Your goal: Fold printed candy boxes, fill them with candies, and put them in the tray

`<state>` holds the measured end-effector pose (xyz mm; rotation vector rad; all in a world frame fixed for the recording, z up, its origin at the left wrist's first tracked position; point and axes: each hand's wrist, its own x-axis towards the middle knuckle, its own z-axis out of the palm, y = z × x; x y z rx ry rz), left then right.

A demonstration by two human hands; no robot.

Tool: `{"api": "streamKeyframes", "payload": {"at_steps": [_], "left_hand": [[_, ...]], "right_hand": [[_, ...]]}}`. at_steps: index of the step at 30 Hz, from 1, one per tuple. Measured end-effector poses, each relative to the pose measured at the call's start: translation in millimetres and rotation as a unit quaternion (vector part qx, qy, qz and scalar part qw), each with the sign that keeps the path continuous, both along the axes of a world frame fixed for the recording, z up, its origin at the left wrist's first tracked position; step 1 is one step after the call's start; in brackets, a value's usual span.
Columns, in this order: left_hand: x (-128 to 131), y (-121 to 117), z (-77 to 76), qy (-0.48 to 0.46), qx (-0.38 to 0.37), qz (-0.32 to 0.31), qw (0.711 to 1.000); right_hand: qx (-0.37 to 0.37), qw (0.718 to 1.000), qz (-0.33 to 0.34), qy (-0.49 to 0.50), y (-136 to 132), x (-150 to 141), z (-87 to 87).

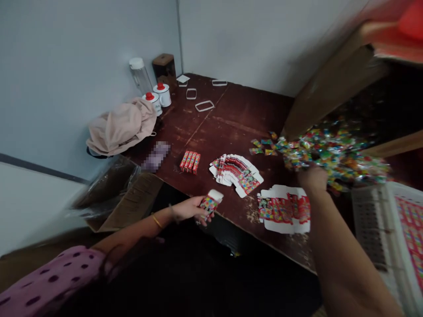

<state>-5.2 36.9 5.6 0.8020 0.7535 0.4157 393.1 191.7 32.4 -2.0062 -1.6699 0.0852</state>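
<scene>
My left hand (193,209) is closed around a small printed candy box (209,205), its white end flap standing open, just off the table's front edge. My right hand (313,176) reaches to the near side of a heap of wrapped candies (346,154); its fingers are hidden and blurred there. Flattened candy boxes (236,172) lie fanned out between my hands. A second row of flat boxes (280,209) lies beside my right forearm. Further left, several filled-looking red boxes (190,162) stand side by side.
Behind the heap a large cardboard carton (325,83) leans over the table (244,110). At the right stands a white plastic basket (373,224) with red boxes. Lidded mugs (161,94), a clear bottle (140,75), rubber-band-like loops (205,105) and a beige cloth (122,125) lie left and back.
</scene>
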Motion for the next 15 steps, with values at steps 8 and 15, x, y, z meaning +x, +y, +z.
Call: {"api": "streamKeyframes", "payload": {"at_steps": [8,15], "left_hand": [[24,12,-6.3,-0.051,-0.015,-0.010,0.999],[15,-2,-3.3,-0.062,-0.034,-0.024,0.997]], "right_hand": [[-0.087,0.911,0.306,0.261,-121,-167,17.5],[-0.027,0.934,0.285,0.215,-160,-195,-16.6]]}}
